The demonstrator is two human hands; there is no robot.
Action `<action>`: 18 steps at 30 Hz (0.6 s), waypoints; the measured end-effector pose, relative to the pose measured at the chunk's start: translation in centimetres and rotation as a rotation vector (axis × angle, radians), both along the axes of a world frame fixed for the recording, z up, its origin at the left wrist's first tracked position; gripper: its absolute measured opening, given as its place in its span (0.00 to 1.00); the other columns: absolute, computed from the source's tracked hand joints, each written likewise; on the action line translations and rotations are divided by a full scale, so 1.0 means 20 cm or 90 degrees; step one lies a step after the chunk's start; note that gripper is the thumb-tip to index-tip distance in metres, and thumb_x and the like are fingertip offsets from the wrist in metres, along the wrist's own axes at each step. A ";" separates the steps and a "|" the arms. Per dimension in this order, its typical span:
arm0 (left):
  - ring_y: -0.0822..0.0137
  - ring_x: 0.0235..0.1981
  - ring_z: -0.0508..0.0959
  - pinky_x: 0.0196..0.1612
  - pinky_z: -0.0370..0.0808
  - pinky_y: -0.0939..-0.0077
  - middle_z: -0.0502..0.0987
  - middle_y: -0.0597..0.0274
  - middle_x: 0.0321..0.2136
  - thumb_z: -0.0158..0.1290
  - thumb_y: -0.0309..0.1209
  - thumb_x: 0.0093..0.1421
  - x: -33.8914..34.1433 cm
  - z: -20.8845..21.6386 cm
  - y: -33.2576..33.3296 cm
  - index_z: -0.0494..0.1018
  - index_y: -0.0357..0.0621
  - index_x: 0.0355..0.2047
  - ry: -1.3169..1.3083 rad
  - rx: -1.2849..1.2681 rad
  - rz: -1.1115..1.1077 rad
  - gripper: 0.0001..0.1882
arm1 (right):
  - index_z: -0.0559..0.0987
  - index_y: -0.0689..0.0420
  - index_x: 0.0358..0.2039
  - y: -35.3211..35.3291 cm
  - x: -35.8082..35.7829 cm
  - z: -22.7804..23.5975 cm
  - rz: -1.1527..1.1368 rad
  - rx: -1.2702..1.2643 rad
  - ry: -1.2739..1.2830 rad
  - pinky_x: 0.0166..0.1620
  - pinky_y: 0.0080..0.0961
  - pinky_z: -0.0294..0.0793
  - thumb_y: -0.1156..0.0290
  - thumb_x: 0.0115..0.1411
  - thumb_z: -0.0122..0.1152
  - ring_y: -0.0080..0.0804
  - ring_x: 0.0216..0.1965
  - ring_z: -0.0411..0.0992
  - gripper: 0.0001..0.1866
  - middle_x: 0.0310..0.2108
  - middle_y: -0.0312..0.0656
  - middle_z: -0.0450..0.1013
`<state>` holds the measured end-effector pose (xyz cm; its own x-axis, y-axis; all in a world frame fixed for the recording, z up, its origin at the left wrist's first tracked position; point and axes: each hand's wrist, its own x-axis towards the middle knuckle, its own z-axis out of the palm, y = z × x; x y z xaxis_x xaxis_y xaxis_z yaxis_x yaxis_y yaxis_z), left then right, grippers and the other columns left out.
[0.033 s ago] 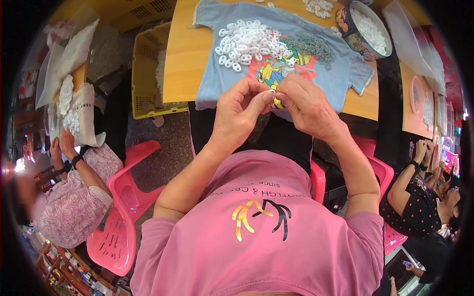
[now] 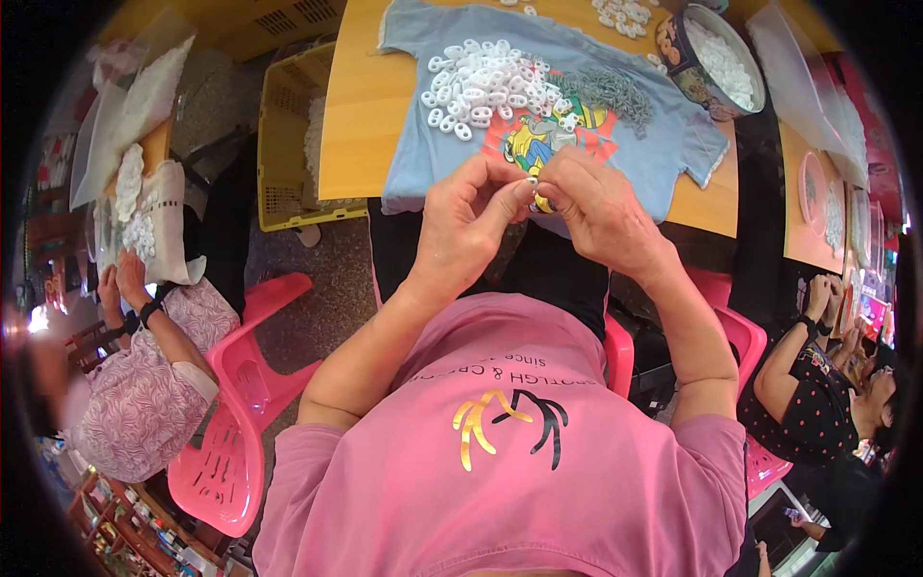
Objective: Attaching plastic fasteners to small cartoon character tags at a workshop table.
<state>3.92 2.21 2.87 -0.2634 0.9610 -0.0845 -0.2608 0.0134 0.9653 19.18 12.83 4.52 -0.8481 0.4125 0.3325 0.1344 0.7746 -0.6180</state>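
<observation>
Head view looked down over my pink shirt at both hands, raised together just at the near edge of the wooden table (image 2: 356, 125). My left hand (image 2: 461, 231) had its thumb and forefinger pinched toward the right one, the other fingers curled loosely. My right hand (image 2: 596, 216) met it fingertip to fingertip, also pinching. Between the two pinches sat a small white piece (image 2: 535, 183); it was too small for me to tell its exact shape, though it looked like the ones heaped on the table.

Spread flat on the table lay a light blue T-shirt (image 2: 673, 144) with a bright cartoon print, its hem hanging over the edge just behind my hands. On it rested a pile of white plastic rings (image 2: 486, 87), and just beside that, to the right, a heap of small grey metal links (image 2: 606, 91). Further right, touching the shirt's sleeve, stood a round patterned tin (image 2: 673, 53) holding more white pieces.

To my left, a yellow plastic crate (image 2: 284, 144) sat on the floor beside the table. Nearer me stood a pink plastic chair (image 2: 231, 433), and past it a person in a patterned blouse (image 2: 135, 385) sat with their hands up at a white cloth. On my right another person in a dark dotted top (image 2: 817, 404) had both hands raised together.
</observation>
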 end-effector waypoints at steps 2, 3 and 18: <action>0.81 0.28 0.73 0.32 0.71 0.86 0.76 0.67 0.25 0.53 0.25 0.62 0.00 -0.02 -0.01 0.72 0.36 0.33 0.024 0.006 0.005 0.04 | 0.71 0.60 0.32 -0.02 -0.01 -0.01 -0.011 -0.035 -0.003 0.29 0.35 0.66 0.77 0.59 0.55 0.47 0.26 0.67 0.03 0.26 0.46 0.66; 0.81 0.27 0.73 0.31 0.71 0.85 0.75 0.68 0.25 0.53 0.26 0.63 0.00 -0.03 -0.02 0.72 0.36 0.34 0.050 0.005 0.009 0.05 | 0.71 0.61 0.32 -0.03 -0.02 -0.02 -0.015 -0.073 0.003 0.29 0.34 0.66 0.77 0.59 0.54 0.45 0.26 0.67 0.02 0.26 0.46 0.66; 0.76 0.27 0.75 0.33 0.73 0.83 0.77 0.62 0.29 0.53 0.26 0.62 -0.30 -0.21 -0.18 0.72 0.36 0.37 -0.035 -0.043 0.222 0.06 | 0.78 0.61 0.33 0.05 -0.38 -0.20 -0.150 0.055 -0.015 0.32 0.33 0.71 0.68 0.57 0.61 0.41 0.30 0.73 0.09 0.29 0.44 0.73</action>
